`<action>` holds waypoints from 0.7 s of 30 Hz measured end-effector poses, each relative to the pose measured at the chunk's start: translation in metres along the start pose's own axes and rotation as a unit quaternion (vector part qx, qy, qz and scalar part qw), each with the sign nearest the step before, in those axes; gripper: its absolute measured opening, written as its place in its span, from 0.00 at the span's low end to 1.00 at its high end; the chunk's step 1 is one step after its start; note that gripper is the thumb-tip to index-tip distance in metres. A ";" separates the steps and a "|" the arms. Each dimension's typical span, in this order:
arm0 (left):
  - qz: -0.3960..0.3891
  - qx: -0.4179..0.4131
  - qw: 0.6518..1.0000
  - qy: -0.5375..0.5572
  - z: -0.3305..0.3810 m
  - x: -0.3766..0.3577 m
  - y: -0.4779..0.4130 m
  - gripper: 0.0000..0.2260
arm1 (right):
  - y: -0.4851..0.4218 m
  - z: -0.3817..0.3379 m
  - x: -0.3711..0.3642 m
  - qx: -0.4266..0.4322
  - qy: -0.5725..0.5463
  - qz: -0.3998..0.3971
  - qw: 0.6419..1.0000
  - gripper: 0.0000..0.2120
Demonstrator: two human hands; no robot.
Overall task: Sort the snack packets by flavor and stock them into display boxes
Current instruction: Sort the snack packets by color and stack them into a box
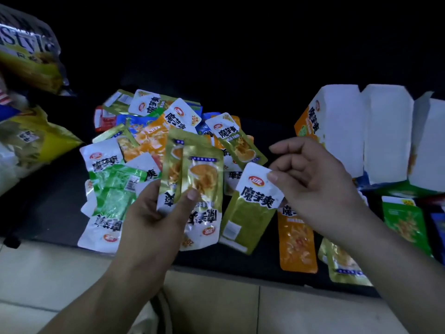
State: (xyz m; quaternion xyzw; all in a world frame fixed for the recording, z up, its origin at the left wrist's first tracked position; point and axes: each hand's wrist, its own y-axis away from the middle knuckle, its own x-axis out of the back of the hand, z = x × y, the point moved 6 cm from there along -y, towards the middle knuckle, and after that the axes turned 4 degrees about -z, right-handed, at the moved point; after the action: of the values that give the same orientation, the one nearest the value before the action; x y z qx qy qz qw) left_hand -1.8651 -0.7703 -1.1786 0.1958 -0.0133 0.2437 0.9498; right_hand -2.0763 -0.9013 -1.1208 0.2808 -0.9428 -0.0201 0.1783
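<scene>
Reaching in from lower left, the left hand (154,213) is raised over the near edge of the dark tabletop (48,201), thumb side to the camera and forearm angled up and right. Its fingers are curled behind a fanned stack of gold packets (199,174), with the thumb pressed across the front. The stack is upright but upside down to the camera, white logo ends toward the palm.

The right hand (317,184) comes in from lower right, back of the hand to the camera. Its thumb and index finger are clamped on the white top corner of an olive packet (245,213); the other fingers are loosely curled above and hold nothing. The olive packet hangs tilted down-left from the pinch, lower end over the tabletop. It is just beside the gold stack; contact between the two cannot be told.

The mixed pile (144,131) lies on the tabletop behind and left of both hands, with orange, blue, green and gold packets overlapping and many with white tops. A bright green packet (113,189) sits at its near left, partly behind the left hand.

Three display boxes (361,131) stand side by side at far right behind the right hand, white flaps up; the leftmost has orange print. An orange packet (297,242) lies flat on the tabletop, partly hidden by the right wrist. A loose gold packet (344,266) is near it, and another green packet (404,225) is further right. Big yellow snack bags (33,68) sit at far left. Pale floor tiles (216,309) show below the tabletop edge.
</scene>
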 end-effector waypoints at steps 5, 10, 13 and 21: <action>-0.152 0.037 0.988 -0.019 -0.003 -0.051 0.022 0.17 | 0.027 0.012 0.004 -0.036 -0.067 0.068 0.995 0.11; -0.229 0.076 0.971 0.000 -0.014 -0.090 0.049 0.16 | 0.057 0.056 -0.010 -0.082 -0.034 0.148 0.985 0.10; -0.215 0.084 0.973 0.015 -0.020 -0.095 0.051 0.13 | 0.068 0.063 -0.003 -0.114 -0.051 0.173 0.977 0.12; -0.242 0.128 0.958 0.081 -0.016 -0.121 0.061 0.11 | 0.114 0.065 -0.006 -0.237 -0.150 0.031 0.959 0.19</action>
State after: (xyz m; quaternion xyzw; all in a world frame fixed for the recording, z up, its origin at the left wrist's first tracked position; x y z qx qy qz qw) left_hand -2.0016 -0.7703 -1.1858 0.2931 0.1432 0.0217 0.9451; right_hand -2.1540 -0.8063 -1.1679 0.1946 -0.9354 -0.2789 0.0965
